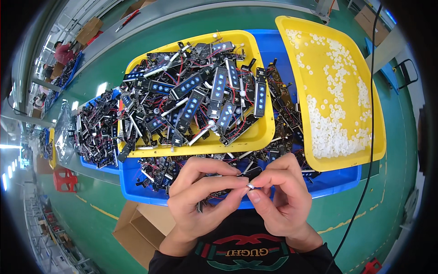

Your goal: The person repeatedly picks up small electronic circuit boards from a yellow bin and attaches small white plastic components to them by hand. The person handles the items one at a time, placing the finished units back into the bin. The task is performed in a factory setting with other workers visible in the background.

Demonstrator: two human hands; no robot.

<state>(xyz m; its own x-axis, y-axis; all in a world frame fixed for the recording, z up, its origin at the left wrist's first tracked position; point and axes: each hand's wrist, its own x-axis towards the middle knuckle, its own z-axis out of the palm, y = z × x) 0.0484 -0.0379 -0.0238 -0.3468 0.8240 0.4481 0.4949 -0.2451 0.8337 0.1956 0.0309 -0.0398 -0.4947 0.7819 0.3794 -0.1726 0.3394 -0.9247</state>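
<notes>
My two hands meet above the near rim of a blue bin (328,187). In my left hand (196,196) is a black electronic module (252,173), mostly hidden behind the fingers. The thumb and forefinger of my right hand (285,196) pinch a small white plastic cap (250,187), right at my left fingertips. Whether the cap touches the module I cannot tell. Just beyond my hands, a yellow tray (196,151) is heaped with black modules with blue-marked faces, red wires and white caps. Farther right, a second yellow tray (315,91) holds many loose white caps.
Another blue bin (102,168) full of black parts stands at the left. An open cardboard box (139,228) sits below the bins. A black cable (365,182) hangs down the right side. At the far left, a red stool (65,179) and a person (64,52) are visible.
</notes>
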